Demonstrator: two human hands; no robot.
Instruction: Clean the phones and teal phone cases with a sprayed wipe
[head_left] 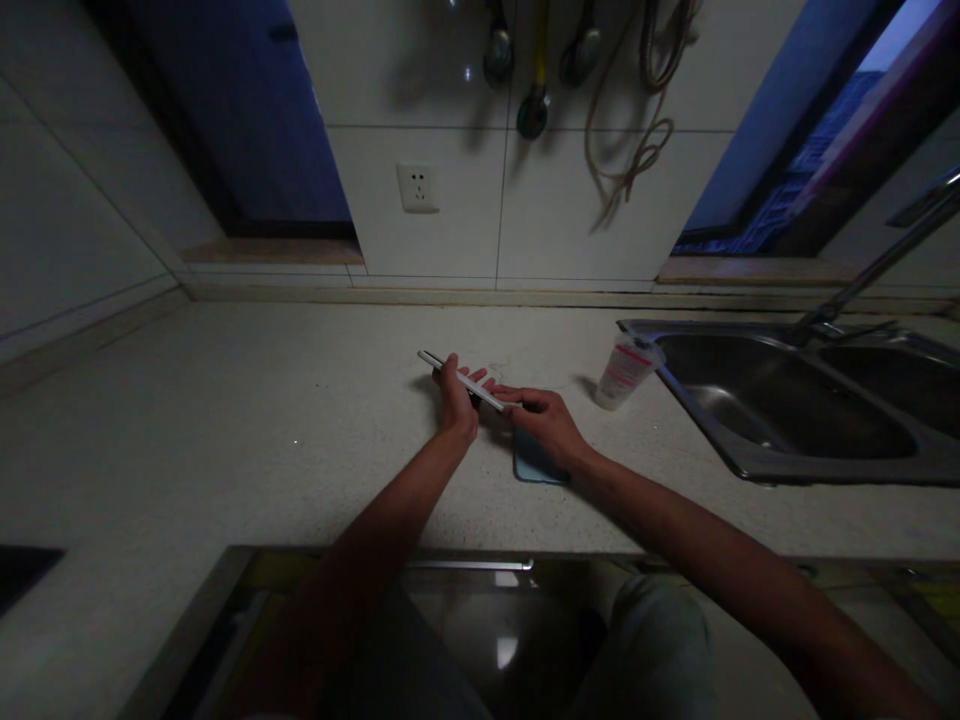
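A slim phone (pixel 484 391) with a pale edge is held tilted above the counter, seen almost edge-on. My left hand (pixel 456 405) is closed around its middle, thumb on the upper side and fingers showing beyond it. At the phone's lower right end, my right hand (pixel 551 425) pinches the corner between thumb and fingers. Whether something small is also in that pinch I cannot make out. A flat light-blue rectangular thing with a dark rim (pixel 536 464) lies on the counter, partly hidden under my right hand and wrist.
A clear plastic cup with pink print (pixel 624 374) leans by the steel double sink (pixel 705 425), whose faucet (pixel 862 275) is at the right. The pale counter (pixel 210 420) meets a tiled wall with a socket (pixel 418 188), pipe fittings and a hanging cord (pixel 637 160). A drawer handle (pixel 472 565) runs below.
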